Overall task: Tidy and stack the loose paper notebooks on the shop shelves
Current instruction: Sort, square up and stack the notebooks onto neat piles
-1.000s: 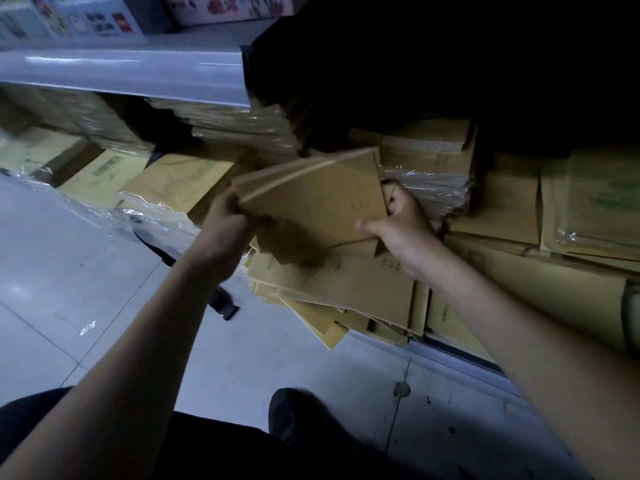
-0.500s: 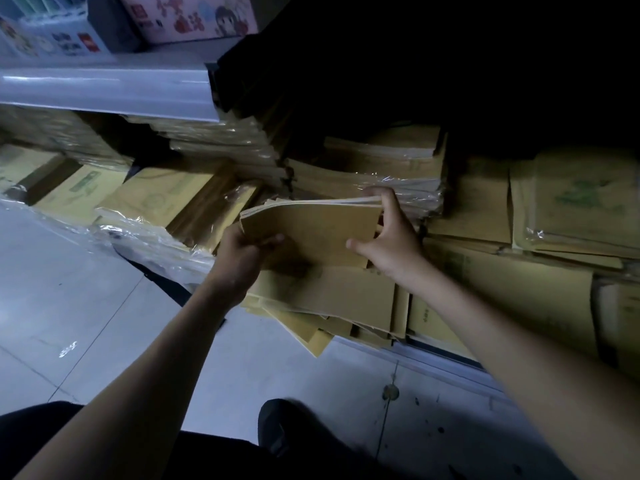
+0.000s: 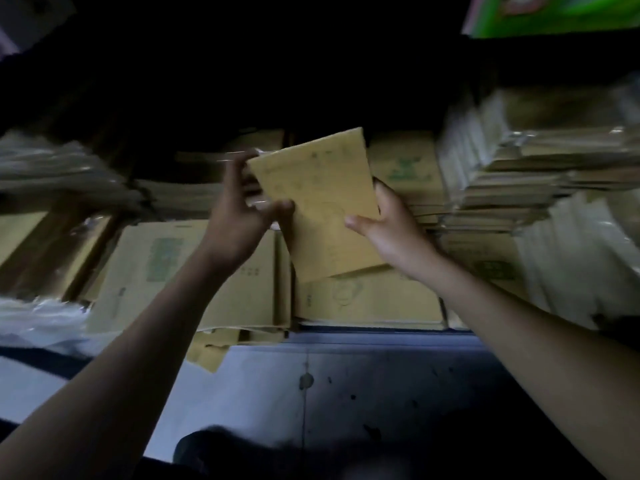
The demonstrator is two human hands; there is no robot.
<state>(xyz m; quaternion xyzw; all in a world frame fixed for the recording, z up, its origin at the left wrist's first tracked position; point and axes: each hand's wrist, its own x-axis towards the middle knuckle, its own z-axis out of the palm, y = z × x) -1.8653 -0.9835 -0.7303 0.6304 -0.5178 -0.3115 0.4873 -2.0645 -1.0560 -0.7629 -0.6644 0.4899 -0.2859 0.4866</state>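
Observation:
I hold a thin yellow-brown notebook (image 3: 322, 199) upright and tilted above the low shelf. My left hand (image 3: 239, 216) grips its left edge, thumb on the cover. My right hand (image 3: 388, 226) grips its right edge from behind, thumb in front. Under it, loose notebooks (image 3: 367, 299) lie flat on the shelf, and another flat pile (image 3: 180, 271) sits to their left, some sheets hanging over the shelf's front edge.
Plastic-wrapped bundles of notebooks (image 3: 519, 181) are stacked at the right, more wrapped stacks (image 3: 65, 181) at the left. A green box (image 3: 554, 12) sits on the upper shelf. The grey tiled floor (image 3: 346, 382) and my dark shoe (image 3: 221, 448) are below.
The view has swung right and blurred. Both hands have lifted the notebook from flat over the pile to upright and higher.

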